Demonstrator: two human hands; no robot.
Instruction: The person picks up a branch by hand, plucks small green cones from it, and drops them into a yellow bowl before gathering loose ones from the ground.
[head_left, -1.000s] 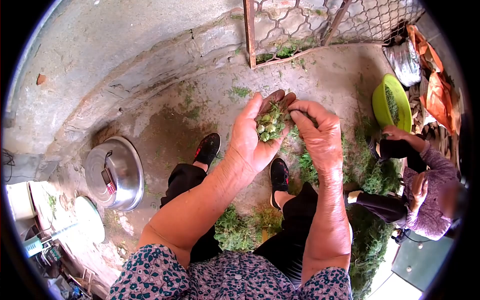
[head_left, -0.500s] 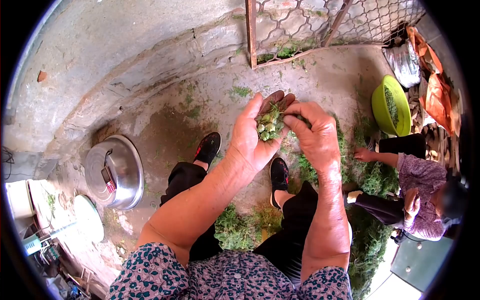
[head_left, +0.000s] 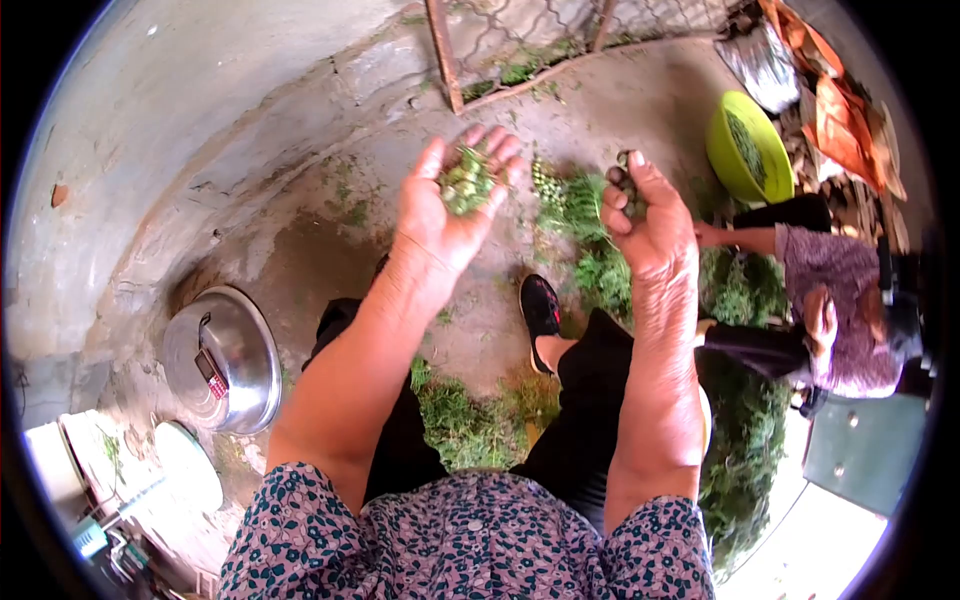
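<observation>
My left hand [head_left: 452, 205] is turned palm up and wide, with its fingers spread and slightly bent, and a small heap of green pods [head_left: 466, 182] lies in the palm, against the base of the fingers. My right hand [head_left: 645, 212] is raised well apart from it, with the fingers curled in towards the palm; the fingertips look dark, and I cannot tell whether they pinch anything. Between my hands and a little below them, a leafy green plant [head_left: 575, 205] with small pale heads lies on the ground [head_left: 480, 330], nearest to my right hand. More cut greenery [head_left: 455, 420] is spread on the ground near my legs, and another heap [head_left: 745, 450] lies beyond my right forearm.

On my right, a co-worker in a purple patterned top [head_left: 835, 265] reaches one hand [head_left: 710, 236] towards the greenery, close beside my right wrist. Past that hand stands a lime green tub [head_left: 716, 140] with chopped greens [head_left: 746, 150] inside, near a silvery bag [head_left: 765, 68] and some orange sacking [head_left: 845, 122]. Over on my left, a shiny metal basin [head_left: 252, 365] rests upside down on the ground, with a red phone [head_left: 211, 374] on it
</observation>
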